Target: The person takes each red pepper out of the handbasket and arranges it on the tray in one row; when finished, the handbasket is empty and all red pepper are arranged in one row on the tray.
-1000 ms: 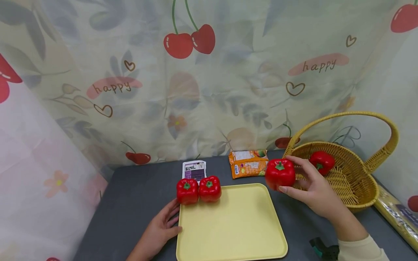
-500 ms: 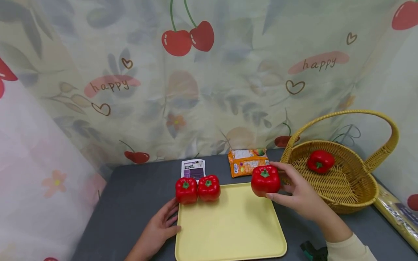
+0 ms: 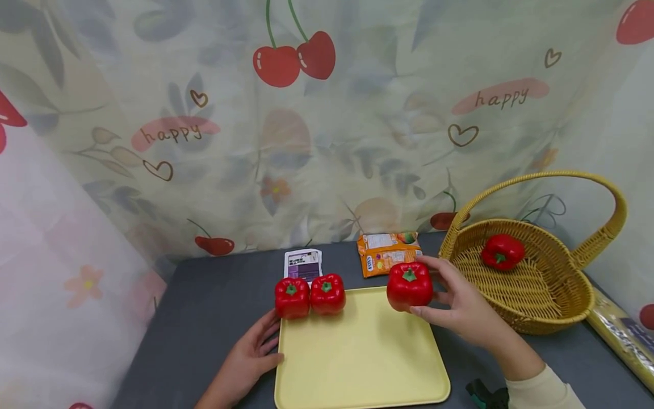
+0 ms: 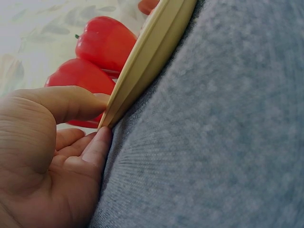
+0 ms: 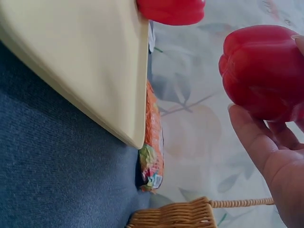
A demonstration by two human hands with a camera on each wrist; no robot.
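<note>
My right hand (image 3: 457, 304) grips a red bell pepper (image 3: 409, 286) between thumb and fingers, held over the tray's far right corner. Its green stem points up. At the left side of a pale yellow tray (image 3: 363, 358), my left hand (image 3: 248, 358) holds the edge; in the left wrist view the rim (image 4: 135, 66) lies between thumb and fingertips. Two more bell peppers, one at the corner (image 3: 292, 298) and one beside it (image 3: 327, 293), stand side by side at the tray's far left. Another red bell pepper (image 3: 503, 252) lies in the wicker basket (image 3: 554, 324).
Behind the tray lie an orange snack packet (image 3: 378, 255) and a white and purple packet (image 3: 303, 264). The basket's tall handle (image 3: 541, 176) arches at the right. A gold package (image 3: 620, 335) lies beside it, and a dark strap (image 3: 485, 395) lies near the right forearm.
My right hand has carried the bell pepper leftward from beside the basket to over the tray's far right corner. The left hand and the two peppers at the far left stay put.
</note>
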